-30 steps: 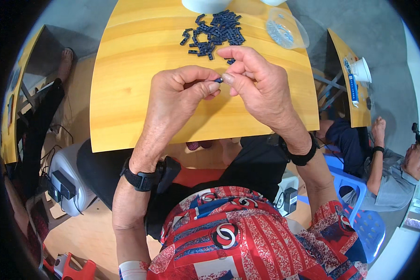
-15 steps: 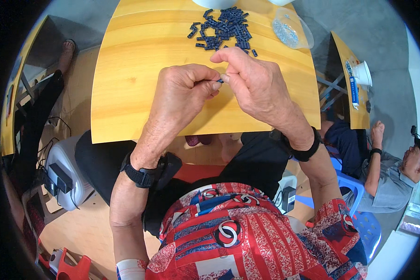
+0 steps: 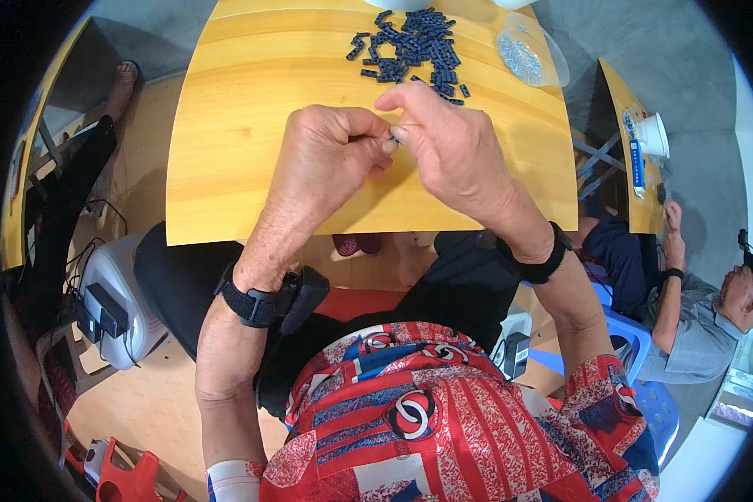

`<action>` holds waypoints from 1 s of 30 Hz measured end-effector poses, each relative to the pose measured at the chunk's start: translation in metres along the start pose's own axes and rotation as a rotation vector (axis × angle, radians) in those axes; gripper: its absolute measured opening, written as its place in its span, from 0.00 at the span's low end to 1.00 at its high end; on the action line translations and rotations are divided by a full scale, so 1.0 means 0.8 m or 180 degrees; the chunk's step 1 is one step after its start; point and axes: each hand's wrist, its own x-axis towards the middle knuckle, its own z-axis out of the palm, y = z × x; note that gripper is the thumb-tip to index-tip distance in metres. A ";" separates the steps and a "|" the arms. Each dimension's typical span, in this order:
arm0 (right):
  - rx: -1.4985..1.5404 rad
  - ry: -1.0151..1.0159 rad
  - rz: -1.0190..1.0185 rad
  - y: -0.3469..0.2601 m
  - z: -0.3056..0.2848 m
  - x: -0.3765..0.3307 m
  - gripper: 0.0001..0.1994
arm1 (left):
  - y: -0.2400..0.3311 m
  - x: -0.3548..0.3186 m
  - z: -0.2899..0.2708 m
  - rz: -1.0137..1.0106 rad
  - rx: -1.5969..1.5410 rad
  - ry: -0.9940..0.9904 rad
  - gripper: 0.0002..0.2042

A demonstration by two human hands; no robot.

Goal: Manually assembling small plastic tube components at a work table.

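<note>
Over the yellow wooden table [image 3: 226,176] both my hands meet at the fingertips. Between thumb and forefinger, my left hand [image 3: 328,157] pinches a small dark piece [image 3: 395,140]; most of it is hidden by the fingers. The thumb of my right hand [image 3: 456,146] presses on the same piece, while its forefinger arches above. Its other fingers are curled out of sight. Just beyond my hands lies a loose pile of small black oblong parts [image 3: 422,46], some with holes. Several of them sit close to my right forefinger.
A clear shallow plastic tub [image 3: 552,71] of small shiny metal bits stands at the table's far right. White containers [image 3: 402,4] show at the far edge. A person in grey [image 3: 686,314] sits to the right, by another table holding a white cup [image 3: 651,135] and a blue box.
My hands keep the same pinch on the small dark piece. The pile and tub appear slightly shifted right and up in the picture. The person at the right has moved a hand toward their table.
</note>
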 end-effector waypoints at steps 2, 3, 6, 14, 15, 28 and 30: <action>0.0089 0.0024 0.0203 0.004 -0.002 0.000 0.09 | 0.004 0.001 0.000 -0.0049 -0.0182 0.0046 0.03; 0.0590 0.0003 0.0691 0.007 -0.001 -0.001 0.08 | 0.005 0.002 -0.001 -0.0101 -0.0366 0.0088 0.04; 0.1555 0.0145 0.1357 0.017 0.005 -0.007 0.07 | 0.008 0.005 -0.005 -0.0223 -0.0830 0.0035 0.05; 0.1375 0.0621 0.1287 0.006 0.005 -0.024 0.06 | 0.007 0.005 -0.008 -0.0426 -0.1035 -0.0007 0.06; 0.1236 0.0636 0.1177 0.003 0.005 -0.024 0.05 | 0.006 0.005 -0.008 -0.0444 -0.1002 -0.0053 0.07; -0.0220 0.0755 -0.0233 -0.002 0.010 -0.025 0.07 | 0.004 0.003 -0.001 -0.0510 -0.1245 -0.0220 0.05; -0.0239 0.0641 -0.0127 -0.004 0.017 -0.032 0.08 | -0.002 0.002 -0.002 -0.0759 -0.1117 -0.0174 0.04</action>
